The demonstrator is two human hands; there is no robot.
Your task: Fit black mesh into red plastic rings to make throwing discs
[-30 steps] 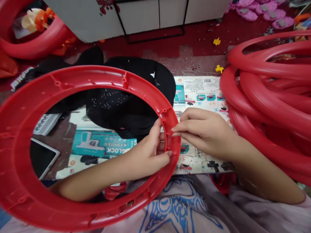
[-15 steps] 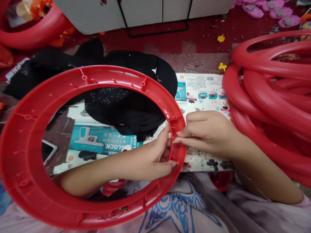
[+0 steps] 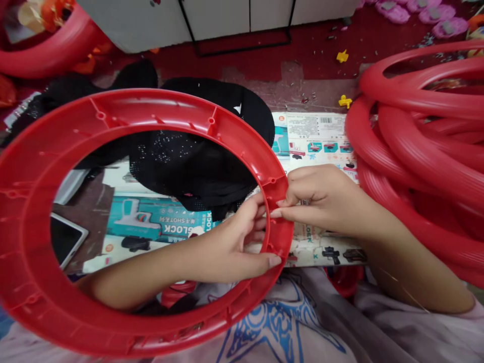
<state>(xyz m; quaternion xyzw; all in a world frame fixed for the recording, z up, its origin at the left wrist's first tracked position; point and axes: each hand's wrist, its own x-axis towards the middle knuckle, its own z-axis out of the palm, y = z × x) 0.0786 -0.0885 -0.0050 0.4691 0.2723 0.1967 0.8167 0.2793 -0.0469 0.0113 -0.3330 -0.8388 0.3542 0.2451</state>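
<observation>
Left hand is gripping a round red plastic ring, right hand is pinching at its channel, can't tell on what.

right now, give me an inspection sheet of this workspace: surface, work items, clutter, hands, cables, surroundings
Surface: worn reddish-brown, partly covered by a printed sheet
Work items: red ring, ribbed hollow side showing
Clutter: black cloth, white-edged device with dark screen, two yellow pieces, tiny scattered bits
Hands: left hand grips the ring, thumb on its ribbed side; right hand has fingertips at the same stretch, anything pinched too small to tell
Cables: none clearly seen
Surroundings: piled red rings at right, white panels beyond, pink items top right
</observation>
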